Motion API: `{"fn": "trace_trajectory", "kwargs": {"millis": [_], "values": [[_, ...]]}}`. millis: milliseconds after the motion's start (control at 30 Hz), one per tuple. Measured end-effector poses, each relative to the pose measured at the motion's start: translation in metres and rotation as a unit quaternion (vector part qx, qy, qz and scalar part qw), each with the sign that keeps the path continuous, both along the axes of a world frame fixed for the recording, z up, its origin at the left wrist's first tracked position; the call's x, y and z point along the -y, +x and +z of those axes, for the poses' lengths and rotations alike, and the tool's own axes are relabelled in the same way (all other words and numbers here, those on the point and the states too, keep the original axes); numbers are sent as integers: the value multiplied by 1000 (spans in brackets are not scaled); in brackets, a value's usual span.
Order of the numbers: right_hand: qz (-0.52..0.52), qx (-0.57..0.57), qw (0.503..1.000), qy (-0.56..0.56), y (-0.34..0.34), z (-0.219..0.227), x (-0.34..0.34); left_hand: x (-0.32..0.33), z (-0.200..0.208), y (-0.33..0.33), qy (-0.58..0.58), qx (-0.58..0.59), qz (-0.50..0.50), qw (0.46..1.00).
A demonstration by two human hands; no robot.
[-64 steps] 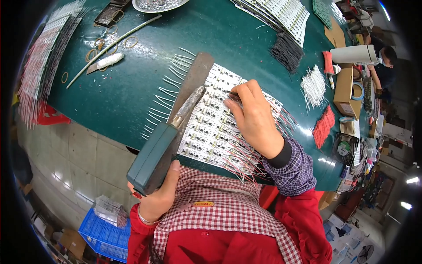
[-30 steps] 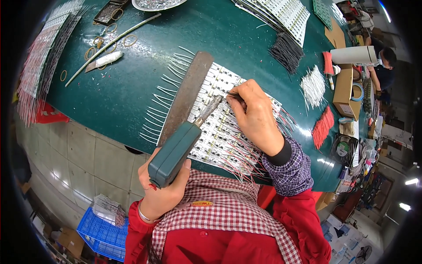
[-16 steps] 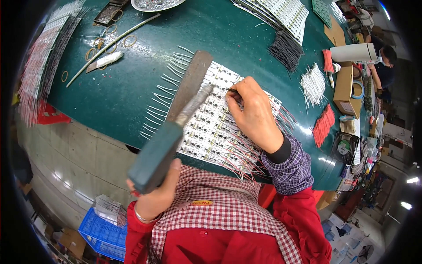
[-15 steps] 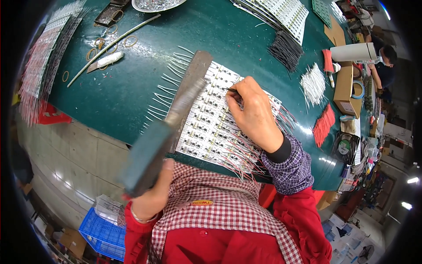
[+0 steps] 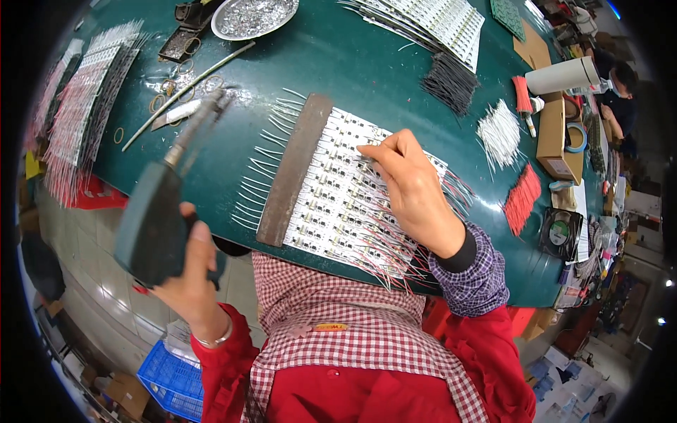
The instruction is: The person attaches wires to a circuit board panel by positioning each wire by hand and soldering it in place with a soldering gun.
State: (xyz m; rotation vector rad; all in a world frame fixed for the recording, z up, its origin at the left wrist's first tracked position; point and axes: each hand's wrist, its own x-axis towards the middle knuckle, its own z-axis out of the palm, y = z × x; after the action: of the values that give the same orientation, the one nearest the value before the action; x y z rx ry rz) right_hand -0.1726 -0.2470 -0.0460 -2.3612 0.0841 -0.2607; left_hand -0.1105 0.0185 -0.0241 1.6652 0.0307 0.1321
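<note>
My left hand [image 5: 192, 292] is closed around the handle of a dark teal soldering gun [image 5: 149, 218]. Its blurred metal tip points up over the table, left of the work and apart from it. A panel of small white circuit boards [image 5: 335, 180] lies on the table, pressed under a flat brown bar [image 5: 296, 169] along its left side. White wires [image 5: 264, 166] stick out past the bar, and red, white and black wires [image 5: 395, 247] trail from the panel's right and near parts. Over the panel, my right hand [image 5: 416, 187] pinches thumb and finger together; whatever they hold is too small to make out.
Bundles of black wires [image 5: 448, 83], white wires [image 5: 501, 134] and red wires [image 5: 522, 199] lie to the right. Wired panels [image 5: 92, 106] are stacked at left. A metal dish [image 5: 254, 17] stands at the back, near a thin rod [image 5: 190, 92]. A co-worker [image 5: 620, 99] sits far right.
My left hand has swung the soldering gun left, off the panel and bar. My right hand has shifted slightly; the black wire seen at its fingertips no longer shows.
</note>
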Motion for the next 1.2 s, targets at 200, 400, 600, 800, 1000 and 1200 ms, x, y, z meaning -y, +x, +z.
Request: {"fn": "trace_trajectory", "kwargs": {"millis": [200,400,600,800,1000,1200], "values": [[-6,83,995,-64,-6,-19,-4,-8,-25,-45,24,-53,-121,991],[-16,96,990,-99,-13,-25,-11,-10,-27,-54,58,-103,-217,969],[-7,83,990,-112,-16,-27,-10,-3,-26,-52,161,-22,-254,954],[-10,48,993,-105,-14,-26,-12,2,-22,-54,115,-75,-228,964],[22,24,996,-78,-14,-25,-6,-4,-26,-54,137,-59,-239,959],[-1,64,994,-87,-13,-26,-7,-2,-25,-55,139,-50,-244,958]]}}
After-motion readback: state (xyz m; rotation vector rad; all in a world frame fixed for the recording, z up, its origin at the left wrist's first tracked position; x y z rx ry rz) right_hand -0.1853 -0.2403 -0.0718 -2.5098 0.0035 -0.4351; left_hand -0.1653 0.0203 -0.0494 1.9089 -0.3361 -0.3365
